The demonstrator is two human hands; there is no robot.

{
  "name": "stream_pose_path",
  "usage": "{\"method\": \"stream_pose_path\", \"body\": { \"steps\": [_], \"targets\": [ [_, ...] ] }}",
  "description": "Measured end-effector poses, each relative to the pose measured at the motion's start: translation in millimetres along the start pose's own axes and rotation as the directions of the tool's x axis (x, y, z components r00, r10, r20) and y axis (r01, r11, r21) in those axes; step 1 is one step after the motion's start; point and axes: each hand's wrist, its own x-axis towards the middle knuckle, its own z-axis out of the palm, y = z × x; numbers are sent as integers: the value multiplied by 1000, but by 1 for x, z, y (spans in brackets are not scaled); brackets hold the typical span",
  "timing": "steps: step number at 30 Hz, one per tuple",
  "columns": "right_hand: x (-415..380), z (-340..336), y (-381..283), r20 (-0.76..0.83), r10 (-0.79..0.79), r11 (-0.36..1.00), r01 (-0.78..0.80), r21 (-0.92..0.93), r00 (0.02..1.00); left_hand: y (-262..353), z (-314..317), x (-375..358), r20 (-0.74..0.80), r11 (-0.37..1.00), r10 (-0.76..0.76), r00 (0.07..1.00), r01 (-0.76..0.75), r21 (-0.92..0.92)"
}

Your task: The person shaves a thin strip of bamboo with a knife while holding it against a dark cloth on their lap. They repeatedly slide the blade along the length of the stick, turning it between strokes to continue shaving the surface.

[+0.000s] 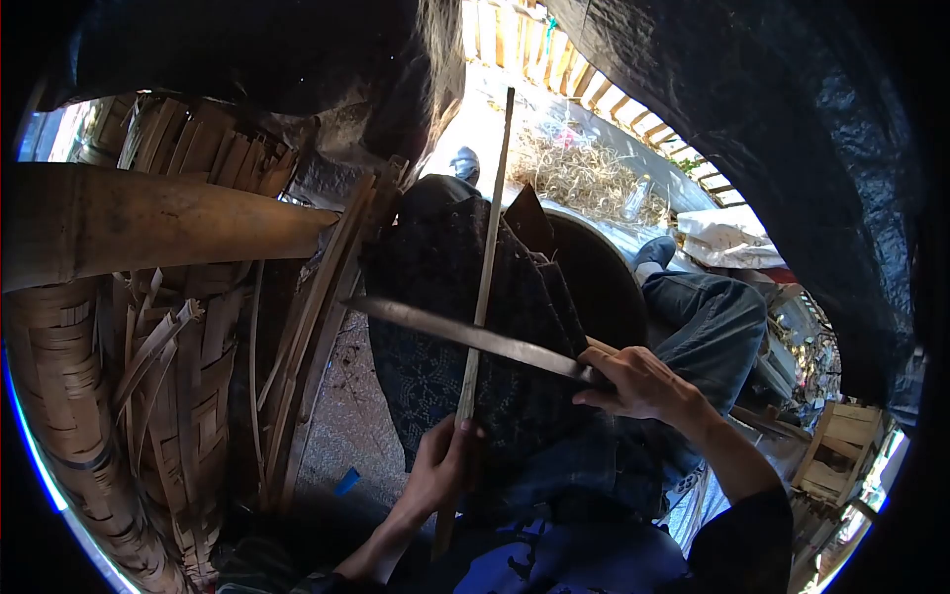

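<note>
My left hand (447,461) is closed round the lower part of a long, thin bamboo strip (492,218), which points up and away from me. In my right hand (641,381) is a long knife (475,337), gripped by its handle. Its blade reaches to the left and crosses over the strip, a little above my left hand. Beneath both lies a dark patterned cloth (426,366) spread over my lap. The strip's lower end runs on below my left hand, partly hidden by it.
A thick bamboo pole (178,226) juts in from the left, above a woven bamboo wall (69,396) with split, loose slats. Bamboo shavings (584,178) lie in a heap on the ground ahead, beside a clear bottle (636,198). Black plastic sheeting (752,109) hangs at upper right.
</note>
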Motion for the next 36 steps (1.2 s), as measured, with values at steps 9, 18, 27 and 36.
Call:
{"method": "stream_pose_path", "body": {
  "steps": [9,18,27,36],
  "targets": [
    [4,-15,-19,-68,93,992,-98,-83,993,-3,-12,12,141,947,-55,988,96,-305],
    [-4,16,-24,-295,55,960,-132,-248,954,-13,-16,13,244,878,-12,970,127,-462],
    [1,25,-29,-254,190,937,-253,-243,948,-20,-13,0,220,876,-5,976,110,-470],
    [4,21,-21,-229,181,974,-207,-92,956,-16,-17,5,260,853,18,965,121,-508]
  ]
}}
